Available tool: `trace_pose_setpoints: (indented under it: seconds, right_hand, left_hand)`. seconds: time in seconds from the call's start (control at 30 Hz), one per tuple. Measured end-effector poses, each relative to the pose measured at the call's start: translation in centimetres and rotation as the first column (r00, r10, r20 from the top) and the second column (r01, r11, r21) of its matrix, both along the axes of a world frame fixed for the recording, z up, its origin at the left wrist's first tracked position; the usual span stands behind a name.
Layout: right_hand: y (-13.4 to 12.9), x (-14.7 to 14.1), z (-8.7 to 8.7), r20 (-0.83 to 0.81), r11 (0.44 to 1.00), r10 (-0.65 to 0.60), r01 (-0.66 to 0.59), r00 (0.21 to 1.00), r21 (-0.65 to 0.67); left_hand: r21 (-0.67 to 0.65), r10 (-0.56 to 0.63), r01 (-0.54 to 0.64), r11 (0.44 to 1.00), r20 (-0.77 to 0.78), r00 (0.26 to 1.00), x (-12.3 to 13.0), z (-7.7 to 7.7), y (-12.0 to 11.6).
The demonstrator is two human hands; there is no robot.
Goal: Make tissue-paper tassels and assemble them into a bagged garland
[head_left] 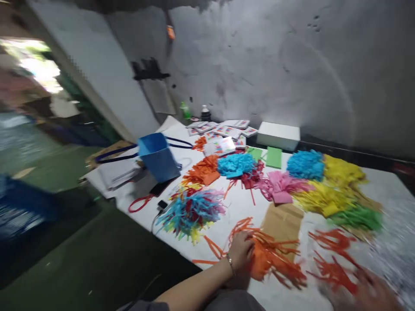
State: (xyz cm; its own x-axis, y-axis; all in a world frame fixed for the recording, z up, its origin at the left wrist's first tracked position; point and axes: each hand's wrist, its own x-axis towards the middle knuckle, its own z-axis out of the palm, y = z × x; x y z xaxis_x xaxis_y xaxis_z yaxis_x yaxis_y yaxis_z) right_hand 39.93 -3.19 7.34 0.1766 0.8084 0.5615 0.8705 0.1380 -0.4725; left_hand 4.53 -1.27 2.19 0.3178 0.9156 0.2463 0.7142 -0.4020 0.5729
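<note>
Near the front edge of the white table (207, 235), my left hand (240, 250) has its fingers curled at the left side of a bundle of orange strips (264, 257); what its fingertips hold is hidden. My right hand (372, 289) is smeared by motion at the lower right, beside red-orange strips (337, 274) lying on clear plastic. Brown paper (282, 222) lies behind the orange bundle. To the left sits a mixed-colour bundle of strips (191, 211).
Blue, yellow, pink, green and orange bundles spread across the middle and right. Behind them are printed packs (220, 147) and a white box (278, 136). A blue bag (158, 157) stands at the left, near a red loop (139, 204). A grey wall rises behind.
</note>
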Motion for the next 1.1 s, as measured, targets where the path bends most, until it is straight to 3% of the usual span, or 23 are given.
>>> trace_pose_setpoints:
  seconds: [0.07, 0.1, 0.13, 0.2, 0.27, 0.37, 0.43, 0.47, 0.53, 0.63, 0.7, 0.77, 0.87, 0.97, 1.1]
  right_hand:
    - [-1.9, -1.5, 1.2, 0.083, 0.994, 0.104, -0.101, 0.991, -0.031]
    - [-2.6, -2.7, 2.0, 0.198, 0.963, 0.27, -0.265, 0.942, -0.048]
    - [-3.0, -4.0, 3.0, 0.269, 0.94, 0.34, -0.336, 0.901, -0.063]
    - [-3.2, -6.6, 5.0, 0.353, 0.914, 0.385, -0.404, 0.853, -0.021]
    - [-3.3, -8.3, 6.9, 0.38, 0.909, 0.359, -0.412, 0.852, 0.064]
    - [-3.9, -8.8, 8.2, 0.3, 0.925, 0.331, -0.37, 0.895, 0.082]
    - [-4.7, -8.5, 8.1, 0.159, 0.941, 0.319, -0.333, 0.934, 0.067]
    - [-5.1, -8.4, 7.9, 0.056, 0.949, 0.303, -0.307, 0.951, 0.069]
    - [-5.8, -8.4, 7.4, -0.214, 0.969, 0.249, -0.241, 0.945, 0.063]
    - [-6.4, -9.0, 6.6, -0.578, 0.986, 0.136, -0.166, 0.804, 0.0]
    - [-6.5, -9.3, 6.1, -0.694, 0.991, 0.073, -0.132, 0.716, -0.032]
    - [-6.7, -9.3, 5.4, -0.739, 0.994, 0.04, -0.101, 0.672, -0.038]
    - [-7.0, -8.6, 4.1, -0.705, 0.992, 0.063, -0.119, 0.706, -0.03]
    - [-7.3, -7.8, 3.0, -0.633, 0.992, 0.03, -0.1, 0.774, -0.076]
    - [-7.5, -6.8, 2.4, -0.625, 0.977, -0.08, -0.062, 0.777, -0.203]
  left_hand:
    - [-0.05, 0.009, 0.003, 0.999, 0.231, 0.973, 1.4, 4.2, 0.5]
    - [-0.081, -0.035, 0.065, 0.995, 0.324, 0.945, 2.4, 6.4, 0.8]
    - [-0.118, -0.092, 0.149, 0.982, 0.389, 0.916, 3.4, 8.6, 1.1]
    - [-0.244, -0.212, 0.353, 0.903, 0.461, 0.862, 5.5, 12.1, 1.6]
    - [-0.46, -0.254, 0.528, 0.714, 0.533, 0.807, 7.5, 14.1, 2.1]
    - [-0.671, -0.105, 0.648, 0.36, 0.661, 0.743, 9.5, 14.3, 2.4]
    - [-0.702, 0.024, 0.68, 0.212, 0.699, 0.714, 10.4, 13.6, 2.2]
    - [-0.706, 0.071, 0.686, 0.178, 0.704, 0.707, 10.7, 13.3, 1.9]
    - [-0.714, 0.136, 0.672, 0.199, 0.699, 0.702, 11.6, 12.8, 1.2]
    - [-0.706, 0.206, 0.612, 0.355, 0.698, 0.686, 13.2, 12.4, -0.1]
    - [-0.701, 0.214, 0.57, 0.428, 0.691, 0.69, 14.1, 12.2, -0.6]
    - [-0.711, 0.17, 0.541, 0.448, 0.662, 0.729, 14.8, 12.0, -0.6]
    - [-0.719, 0.057, 0.5, 0.483, 0.595, 0.802, 15.3, 11.9, 0.0]
    - [-0.667, -0.102, 0.457, 0.588, 0.5, 0.86, 15.7, 11.8, 0.4]
    - [-0.532, -0.259, 0.43, 0.73, 0.366, 0.894, 16.9, 11.3, 0.1]
